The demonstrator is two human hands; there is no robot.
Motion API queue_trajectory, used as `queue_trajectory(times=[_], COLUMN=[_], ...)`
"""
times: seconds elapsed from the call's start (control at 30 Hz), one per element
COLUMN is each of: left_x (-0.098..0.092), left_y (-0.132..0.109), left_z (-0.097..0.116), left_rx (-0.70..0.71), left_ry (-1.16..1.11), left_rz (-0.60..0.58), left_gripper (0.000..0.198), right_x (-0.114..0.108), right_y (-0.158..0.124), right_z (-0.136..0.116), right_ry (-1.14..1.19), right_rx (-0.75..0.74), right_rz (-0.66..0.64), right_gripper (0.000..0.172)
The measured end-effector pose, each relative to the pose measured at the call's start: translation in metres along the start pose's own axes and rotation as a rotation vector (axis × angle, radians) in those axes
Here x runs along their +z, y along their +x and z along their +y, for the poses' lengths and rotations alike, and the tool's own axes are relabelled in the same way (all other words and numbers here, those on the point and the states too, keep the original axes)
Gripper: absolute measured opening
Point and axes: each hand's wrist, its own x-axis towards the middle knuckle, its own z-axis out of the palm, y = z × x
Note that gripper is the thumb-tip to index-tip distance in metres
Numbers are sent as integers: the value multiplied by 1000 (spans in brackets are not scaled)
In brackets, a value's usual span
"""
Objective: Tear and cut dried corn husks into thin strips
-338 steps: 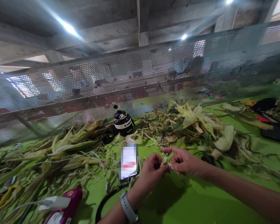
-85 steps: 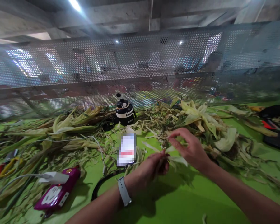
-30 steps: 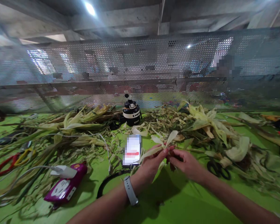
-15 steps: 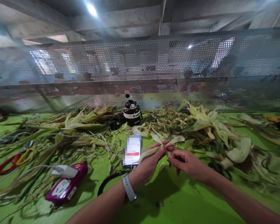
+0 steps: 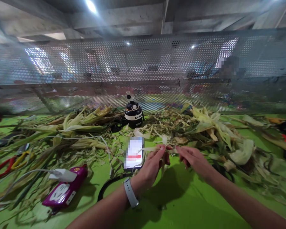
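Observation:
My left hand [image 5: 151, 168], with a pale watch strap on the wrist, is closed in a pinch on pale corn husk strips [image 5: 164, 140]. One strip sticks up, another reaches left over the phone [image 5: 134, 153], and one hangs below the fingers. Just to the right, my right hand [image 5: 193, 160] is closed, its fingertips pinching the end of a strip that runs across from the left hand. The undersides of both hands' fingers are partly hidden. Both hands are held over the green table [image 5: 178, 203].
Corn husks [image 5: 205, 124] lie heaped at the back and right, with more husks [image 5: 83, 121] on the left. A black bottle [image 5: 133, 114] stands before a perforated metal screen [image 5: 143, 70]. Scissors [image 5: 8, 166] and a purple power bank [image 5: 64, 190] with a white plug and cable lie left.
The husk strips have turned in my left hand, one now pointing up and one down. My right hand has shifted slightly and now pinches a strip's end. The view has moved a little.

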Motion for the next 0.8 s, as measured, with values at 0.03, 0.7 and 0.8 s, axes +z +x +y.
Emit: queue_trajectory(times=[0.03,0.7,0.8], left_x=[0,7,8], left_y=[-1,-6,-6], left_z=[-1,-5,-2], left_rx=[2,-22,-37], left_ry=[39,-36,-66], left_rz=[-16,-34,-39], left_gripper=[34,24,23], right_x=[0,17,17], right_y=[0,-6,-6], right_z=[0,0,1], right_ry=[2,441,441], right_rx=[-19,-111,-148], right_rz=[57,134,174], right_gripper=[49,32,29])
